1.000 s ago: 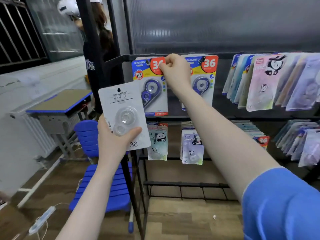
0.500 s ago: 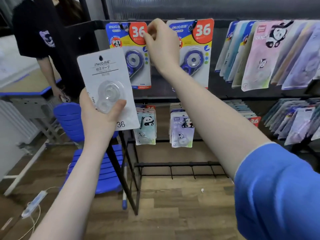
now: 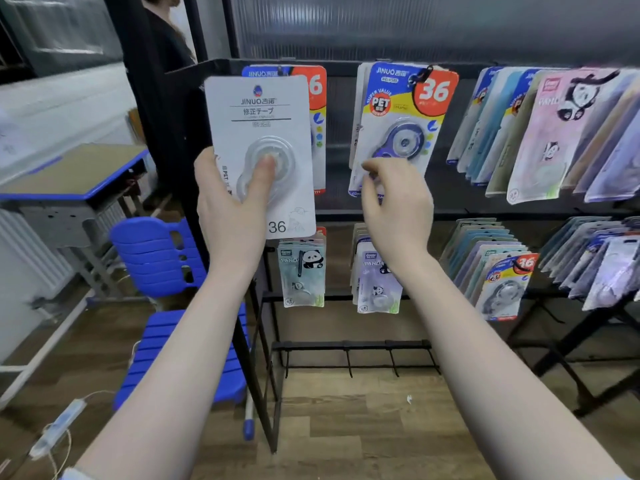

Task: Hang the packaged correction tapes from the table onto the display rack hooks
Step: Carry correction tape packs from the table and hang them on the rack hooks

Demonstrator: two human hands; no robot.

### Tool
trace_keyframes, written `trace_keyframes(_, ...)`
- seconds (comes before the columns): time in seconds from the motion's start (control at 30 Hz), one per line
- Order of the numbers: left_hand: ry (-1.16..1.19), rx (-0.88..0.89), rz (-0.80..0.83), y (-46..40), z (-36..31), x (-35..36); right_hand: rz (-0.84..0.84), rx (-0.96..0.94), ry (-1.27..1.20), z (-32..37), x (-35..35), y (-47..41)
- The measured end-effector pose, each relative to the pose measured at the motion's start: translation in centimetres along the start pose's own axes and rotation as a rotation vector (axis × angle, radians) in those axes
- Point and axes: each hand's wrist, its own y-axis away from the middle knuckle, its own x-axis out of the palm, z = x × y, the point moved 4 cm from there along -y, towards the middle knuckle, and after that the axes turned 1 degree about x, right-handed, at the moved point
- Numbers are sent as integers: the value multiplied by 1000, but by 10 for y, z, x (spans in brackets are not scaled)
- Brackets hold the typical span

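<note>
One white carded correction tape (image 3: pixel 260 157) sits in my left hand (image 3: pixel 230 206), thumb pressing its blister, raised before the top-left hook's packs (image 3: pixel 317 98). Right hand (image 3: pixel 394 202) hangs loosely curled, empty. Gripped this low, the card may wobble and miss the hook.

— What's the person wearing?
— Little shows. Both forearms are bare to the wrists, no watch or rings on the left hand (image 3: pixel 230 199) or right hand (image 3: pixel 398 209).
— Sleeves?
— Just a pale sliver of cuff at seven o'clock, bottom edge.
</note>
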Motion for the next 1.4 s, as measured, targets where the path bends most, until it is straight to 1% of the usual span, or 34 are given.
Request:
trace_keyframes(0.13, 30, 26, -3, -6, -4, 3, 33, 5, 88, -6, 1, 9)
trace_keyframes(0.3, 61, 112, -36, 0, -9, 1, 56, 36, 140, -10, 1, 13)
trace_keyframes(0.5, 77, 116, -40, -11, -18, 4, 92, 72, 184, -13, -1, 15)
trace_keyframes(0.7, 48, 35, 23, -19, -21, 20, 139, 109, 203, -14, -2, 20)
trace_keyframes(0.93, 17, -9, 27, -13, -25, 21, 194, 133, 225, -15, -10, 26)
trace_keyframes(1.13, 15, -47, 68, -9, -20, 20, 246, 177, 239, -18, -16, 32)
trace_keyframes(1.27, 55, -13, 75, -10, -24, 18, 252, 182, 234, -20, -18, 34)
trace_keyframes(1.4, 115, 75, 82, -22, -33, 17, 271, 188, 232, -20, -18, 37)
